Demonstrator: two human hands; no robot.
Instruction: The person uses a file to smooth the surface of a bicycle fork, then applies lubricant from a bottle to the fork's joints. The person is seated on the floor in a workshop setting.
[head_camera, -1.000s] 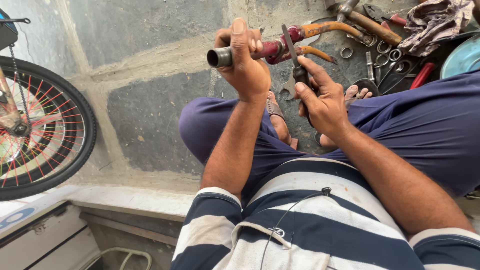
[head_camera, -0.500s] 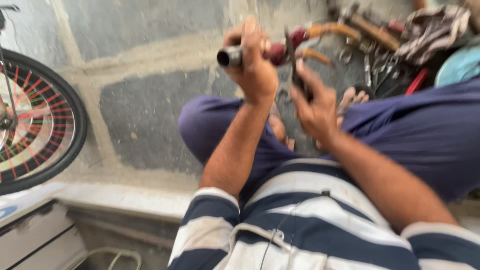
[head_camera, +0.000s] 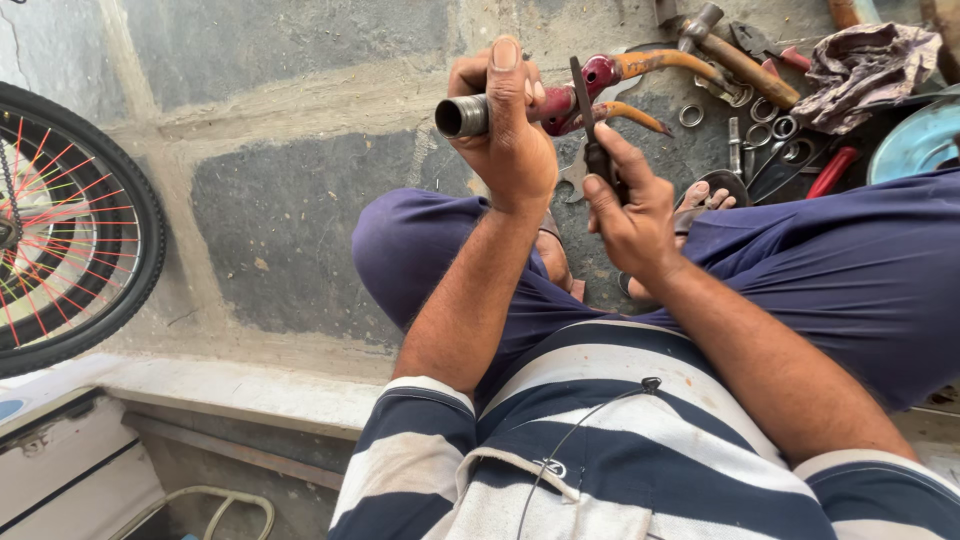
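Left hand (head_camera: 510, 130) clamps the bike fork (head_camera: 580, 85) with its steerer tube running horizontal, open end leftward; right hand (head_camera: 625, 205) grips a dark tool (head_camera: 590, 125) upright against it, just right of that fist.

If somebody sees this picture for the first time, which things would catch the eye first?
Probably the left hand at top centre, gripping a red bicycle fork by its grey tube, with the right hand holding a dark tool against it. Next, the bicycle wheel with red spokes at the left edge.
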